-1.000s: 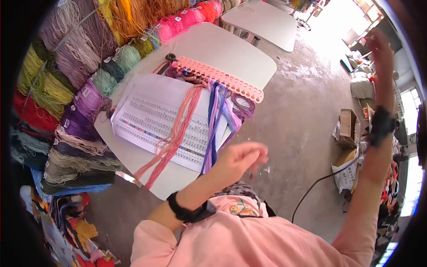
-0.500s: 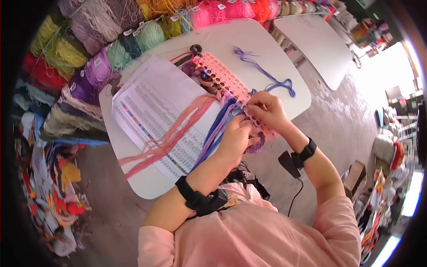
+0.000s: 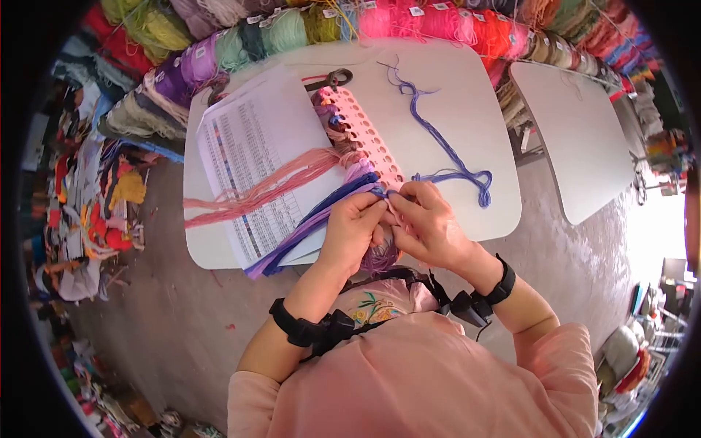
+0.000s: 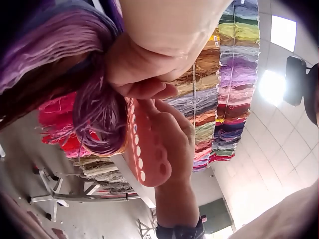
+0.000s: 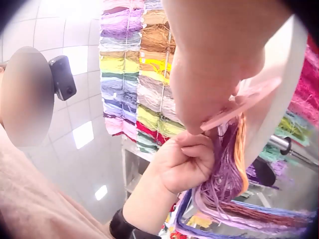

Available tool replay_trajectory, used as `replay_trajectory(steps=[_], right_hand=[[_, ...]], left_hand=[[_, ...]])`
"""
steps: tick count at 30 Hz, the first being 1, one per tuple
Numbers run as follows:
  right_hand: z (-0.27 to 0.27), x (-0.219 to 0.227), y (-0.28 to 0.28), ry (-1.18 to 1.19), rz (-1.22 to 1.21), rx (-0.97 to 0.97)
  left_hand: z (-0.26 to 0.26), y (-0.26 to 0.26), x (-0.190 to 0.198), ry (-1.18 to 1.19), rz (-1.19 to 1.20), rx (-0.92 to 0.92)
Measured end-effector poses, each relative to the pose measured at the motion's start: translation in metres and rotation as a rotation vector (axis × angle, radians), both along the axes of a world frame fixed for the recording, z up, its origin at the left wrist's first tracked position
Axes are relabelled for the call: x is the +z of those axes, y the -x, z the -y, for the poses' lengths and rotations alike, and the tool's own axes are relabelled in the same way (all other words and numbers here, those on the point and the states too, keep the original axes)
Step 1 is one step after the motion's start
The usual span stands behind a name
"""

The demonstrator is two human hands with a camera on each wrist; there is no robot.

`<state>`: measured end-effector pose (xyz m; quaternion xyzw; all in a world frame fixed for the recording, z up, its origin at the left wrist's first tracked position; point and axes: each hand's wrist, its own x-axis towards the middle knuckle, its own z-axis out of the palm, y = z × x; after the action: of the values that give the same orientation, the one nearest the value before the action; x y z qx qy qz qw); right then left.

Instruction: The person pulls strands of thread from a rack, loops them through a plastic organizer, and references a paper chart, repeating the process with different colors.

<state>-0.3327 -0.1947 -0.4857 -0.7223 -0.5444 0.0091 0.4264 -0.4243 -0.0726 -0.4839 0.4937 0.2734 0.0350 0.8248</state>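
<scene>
A pink perforated thread board (image 3: pixel 363 135) lies along the table, with skeins of embroidery thread looped through its holes. At its near end my left hand (image 3: pixel 353 232) pinches blue thread (image 3: pixel 380 191) close to the board's edge, fingers curled. Facing it, my right hand (image 3: pixel 436 228) pinches the same thread at the fingertips, its other fingers against the board's end. Purple thread (image 4: pixel 102 117) hangs beside the left hand in the left wrist view. From near the right hand, a loose blue-violet strand (image 3: pixel 445 142) trails over the tabletop. Pink threads (image 3: pixel 277 186) and dark blue threads (image 3: pixel 307 226) stretch leftward.
A printed chart sheet (image 3: pixel 252 124) lies under the threads on the white table (image 3: pixel 467 87). Dark scissors handles (image 3: pixel 339 78) sit by the board's far end. Colourful yarn bundles (image 3: pixel 292 31) line the back edge; a second table (image 3: pixel 577 139) stands to the right.
My right hand came from far out at the right to the board, and both hands now meet at its near end. A blue-violet strand has appeared on the table. The head view has turned.
</scene>
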Motion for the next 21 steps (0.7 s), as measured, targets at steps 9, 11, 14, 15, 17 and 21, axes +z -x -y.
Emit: replay_trajectory(steps=[9, 11, 14, 15, 17, 21], right_hand=[[-0.003, -0.006, -0.010, -0.082, -0.188, 0.043], [-0.003, -0.008, -0.010, -0.080, -0.227, 0.024], [-0.003, -0.011, -0.007, -0.079, -0.221, -0.003], [-0.002, -0.011, -0.008, -0.069, -0.200, 0.005], [-0.002, -0.011, -0.007, -0.047, -0.162, 0.016], [-0.005, -0.016, -0.005, -0.080, -0.138, 0.016]], left_hand=[[0.015, -0.004, -0.003, -0.083, -0.028, 0.146], [0.017, -0.007, -0.006, -0.137, -0.052, 0.147], [0.015, 0.003, 0.010, -0.174, -0.082, 0.266], [0.008, 0.013, 0.009, -0.074, -0.078, 0.323], [-0.007, 0.031, 0.006, 0.011, -0.064, 0.261], [-0.007, 0.025, 0.012, -0.008, -0.168, 0.137]])
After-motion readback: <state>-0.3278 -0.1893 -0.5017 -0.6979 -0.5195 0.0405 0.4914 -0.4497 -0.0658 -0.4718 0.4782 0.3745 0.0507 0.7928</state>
